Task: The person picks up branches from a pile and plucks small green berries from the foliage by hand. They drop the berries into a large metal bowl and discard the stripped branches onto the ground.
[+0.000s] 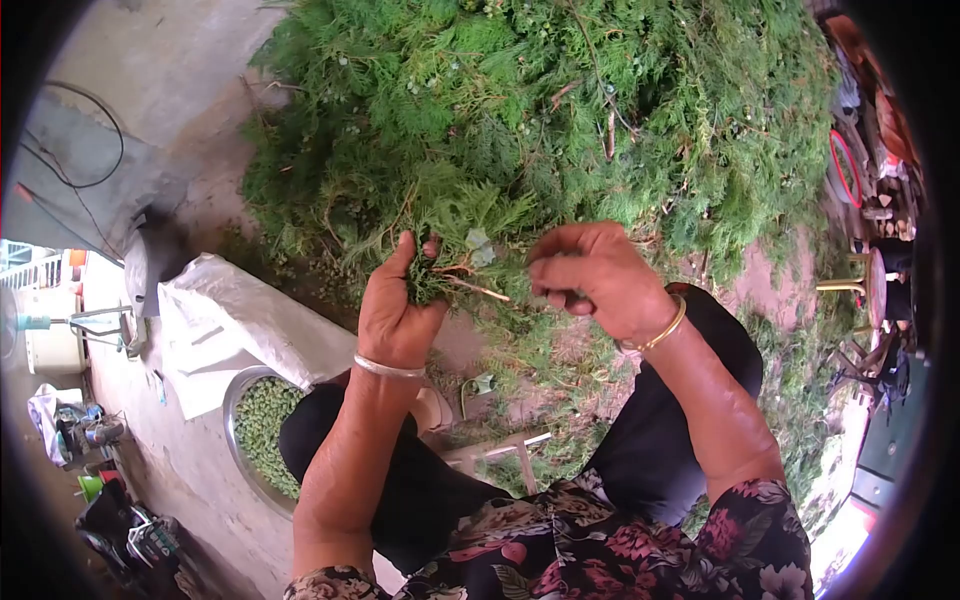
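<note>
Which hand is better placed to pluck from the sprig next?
Probably the right hand: it hovers beside the sprig, apart from it, while the left hand is occupied holding that sprig.

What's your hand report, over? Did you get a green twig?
Left hand gripping leafy sprig, bare stem end out. Right hand close by, fingers curled; grip unclear. Green pile beyond both hands, not blocking.
</note>
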Tool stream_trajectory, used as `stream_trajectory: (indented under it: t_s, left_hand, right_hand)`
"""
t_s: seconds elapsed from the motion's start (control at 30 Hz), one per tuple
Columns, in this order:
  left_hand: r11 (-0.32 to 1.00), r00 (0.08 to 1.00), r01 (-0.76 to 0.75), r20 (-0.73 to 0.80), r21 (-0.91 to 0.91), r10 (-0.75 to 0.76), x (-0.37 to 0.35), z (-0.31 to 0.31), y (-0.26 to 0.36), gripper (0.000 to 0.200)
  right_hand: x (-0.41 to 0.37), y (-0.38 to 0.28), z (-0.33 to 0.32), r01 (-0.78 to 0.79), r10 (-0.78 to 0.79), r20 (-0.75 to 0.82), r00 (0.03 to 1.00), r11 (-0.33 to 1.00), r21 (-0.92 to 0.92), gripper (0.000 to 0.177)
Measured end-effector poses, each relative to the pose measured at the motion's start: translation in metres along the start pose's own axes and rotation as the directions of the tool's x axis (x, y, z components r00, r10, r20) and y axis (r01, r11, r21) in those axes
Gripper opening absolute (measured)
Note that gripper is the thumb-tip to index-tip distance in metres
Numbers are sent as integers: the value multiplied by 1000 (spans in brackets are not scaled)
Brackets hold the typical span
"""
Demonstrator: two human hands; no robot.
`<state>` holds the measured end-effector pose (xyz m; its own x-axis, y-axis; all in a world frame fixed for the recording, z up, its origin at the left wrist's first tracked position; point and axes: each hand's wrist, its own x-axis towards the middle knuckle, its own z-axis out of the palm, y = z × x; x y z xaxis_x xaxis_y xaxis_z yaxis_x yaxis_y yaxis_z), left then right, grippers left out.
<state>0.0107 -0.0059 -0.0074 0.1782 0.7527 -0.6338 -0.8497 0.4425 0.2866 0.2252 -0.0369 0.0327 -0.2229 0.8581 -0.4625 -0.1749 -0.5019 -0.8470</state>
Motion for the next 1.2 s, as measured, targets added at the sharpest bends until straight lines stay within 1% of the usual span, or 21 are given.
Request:
stream_trajectory:
  t_s: [0.07,0.13,0.2,0.23,0.3,0.33,0.4,0.43,0.5,0.53,0.6,0.63,0.7,0.73,0.83,0.93,1.0,1.07,1.13,1.17,1.2]
  left_hand:
    - [1000,1000,3,5,-25,-3,-1,-1,1,14]
    - [1000,999,16,34,27,-17,-1,-3,2,14]
    - [999,1000,-2,15,51,1,-5,-1,-1,14]
    - [996,1000,-20,-1,81,20,-7,1,-3,14]
    - [995,1000,-18,6,101,17,-3,-5,-5,15]
    - [993,1000,-17,13,120,15,-2,-7,-7,16]
    - [989,1000,-23,11,148,22,-4,-6,-13,17]
    - [984,999,-32,10,175,31,-5,-5,-16,18]
    - [977,999,-38,-17,208,43,-6,-4,-19,17]
    - [969,998,-42,-43,243,54,-7,-4,-20,17]
    - [962,998,-48,-29,271,58,-10,-3,-20,17]
    - [953,998,-53,-16,299,61,-11,-2,-20,16]
    - [948,994,-83,-37,306,99,-12,0,-22,16]
    - [943,989,-114,-57,313,139,-12,0,-22,17]
    - [935,991,-90,-66,343,120,-12,-2,-21,16]
    - [910,997,-69,-14,408,82,-13,-4,-16,19]
    - [911,997,-54,-34,408,74,-14,-3,-13,17]
    - [912,996,-40,-51,408,67,-9,-5,-9,16]
    - [980,981,-56,-172,191,89,5,-15,-4,15]
    - [980,981,-55,-173,191,89,7,-18,0,15]
    - [987,980,-69,-175,148,95,9,-22,5,15]
  right_hand:
    - [0,0,2,32,-32,3,999,999,33,17]
    - [-1,-2,3,59,-59,-2,998,996,68,16]
    - [-1,-7,4,179,-165,-104,981,972,152,14]
    - [-2,-8,6,179,-164,-105,981,972,151,14]
    - [-4,-7,11,208,-219,-86,972,971,-120,19]
    - [-3,-5,13,206,-217,-87,972,971,-119,19]
    - [1,3,16,268,-330,-108,938,885,-380,28]
    - [3,6,18,268,-329,-106,938,885,-380,28]
    - [7,10,22,372,-517,-98,850,721,-584,33]
    - [7,9,24,371,-517,-97,851,722,-584,33]
    - [8,7,25,262,-442,-149,885,735,-626,31]
    - [9,9,25,261,-441,-150,885,735,-625,31]
    - [14,17,24,364,-582,-138,802,658,-660,29]
    - [14,18,24,363,-580,-138,803,659,-659,29]
    - [13,20,25,361,-584,-126,802,641,-677,27]
    - [14,19,26,437,-627,-75,775,618,-654,22]
    - [14,15,22,400,-474,-72,878,807,-434,17]
    - [10,7,19,387,-441,-54,896,835,-392,14]
    - [5,-5,12,372,-410,-37,911,860,-349,11]
    - [3,-13,5,306,-320,-85,944,941,-143,10]
    - [2,-17,1,228,-220,-111,969,971,73,9]
